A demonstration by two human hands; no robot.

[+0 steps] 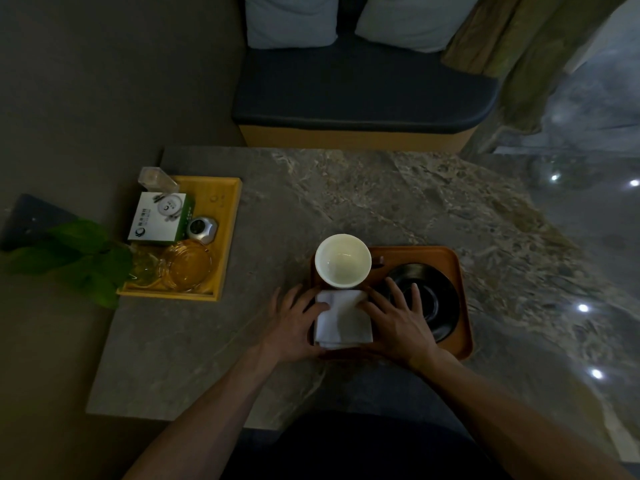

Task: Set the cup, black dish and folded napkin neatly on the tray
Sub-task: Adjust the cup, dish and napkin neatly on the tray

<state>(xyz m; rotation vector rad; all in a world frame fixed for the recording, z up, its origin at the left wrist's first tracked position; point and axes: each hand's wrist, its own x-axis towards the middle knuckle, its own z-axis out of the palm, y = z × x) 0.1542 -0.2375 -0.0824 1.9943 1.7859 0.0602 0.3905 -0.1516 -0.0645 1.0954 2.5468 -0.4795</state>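
Napkin (344, 318) lies at tray's (462, 296) near-left, below cup (343, 260); dish (438, 299) at right. Left hand (294, 323) and right hand (398, 318) lie flat and spread, gripping nothing (fingertips on napkin edges). Best to square edges gently, avoid nudging cup.

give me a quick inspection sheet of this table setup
surface: grey marbled table, dim light
job's things: white cup, black dish and folded napkin all on the brown tray; cup empty, upright
clutter: yellow tray at the left holds a box, glass ashtray and small items; green leaves beside it
hands: left hand and right hand flat at the napkin's sides
cables: nothing seen
surroundings: bench seat with pillows, curtain
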